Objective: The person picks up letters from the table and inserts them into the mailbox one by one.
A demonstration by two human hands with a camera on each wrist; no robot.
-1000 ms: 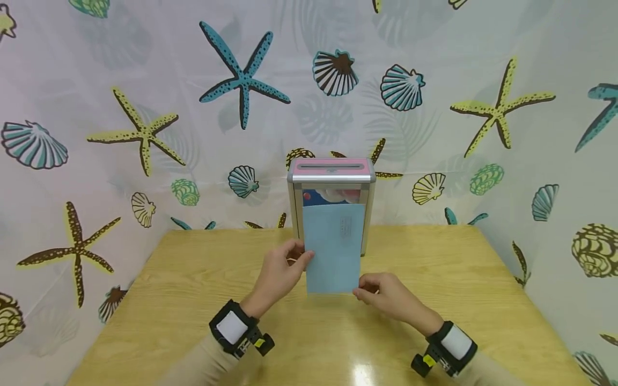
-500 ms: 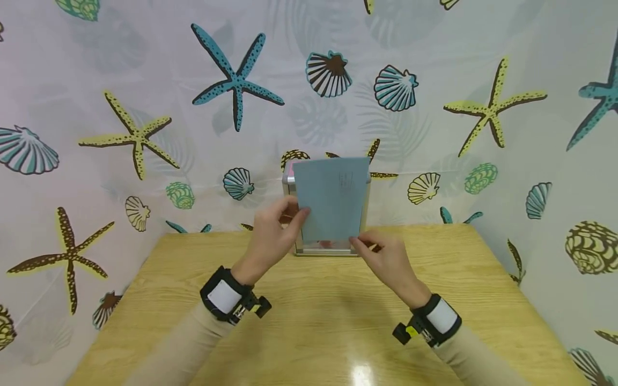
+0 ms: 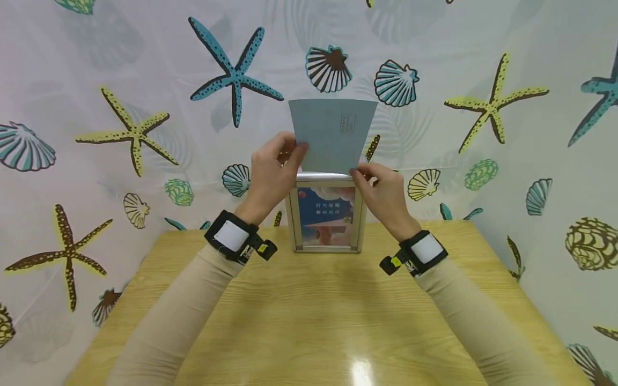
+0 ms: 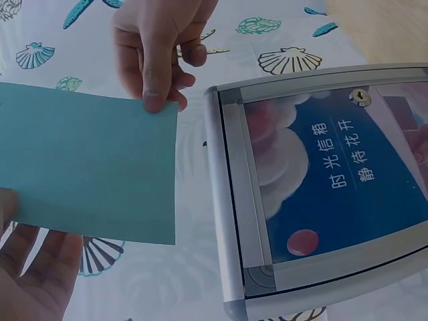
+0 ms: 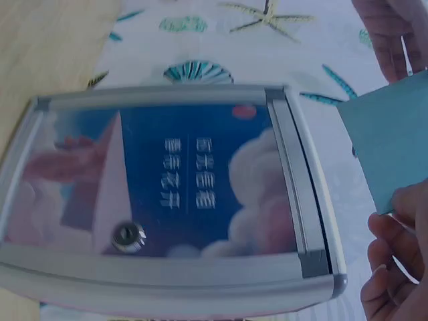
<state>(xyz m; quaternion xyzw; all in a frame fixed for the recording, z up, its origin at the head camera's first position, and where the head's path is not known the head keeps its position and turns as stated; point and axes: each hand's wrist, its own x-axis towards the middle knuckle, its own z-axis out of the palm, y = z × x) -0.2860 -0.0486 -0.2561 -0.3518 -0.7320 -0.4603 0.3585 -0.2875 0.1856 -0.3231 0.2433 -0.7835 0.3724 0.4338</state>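
Note:
A light blue envelope (image 3: 328, 134) with a small printed block is held upright between both hands, in front of and above the top of a metal-framed letter box (image 3: 292, 214). My left hand (image 3: 272, 174) pinches its left edge between thumb and fingers. At its lower right corner, my right hand (image 3: 383, 195) pinches it the same way. The left wrist view shows the envelope (image 4: 93, 160) apart from the box (image 4: 334, 174), its lower edge beyond the box's top. In the head view the envelope hides the slot in the box's top.
The letter box stands on a wooden table (image 3: 309, 316), close to a curtain (image 3: 159, 64) printed with starfish and shells. A keyed lock (image 5: 128, 236) sits on its front panel. Each wrist wears a strapped-on camera.
Both hands have raised the envelope from in front of the box's face to above its top. The box's front panel, covered before, now shows.

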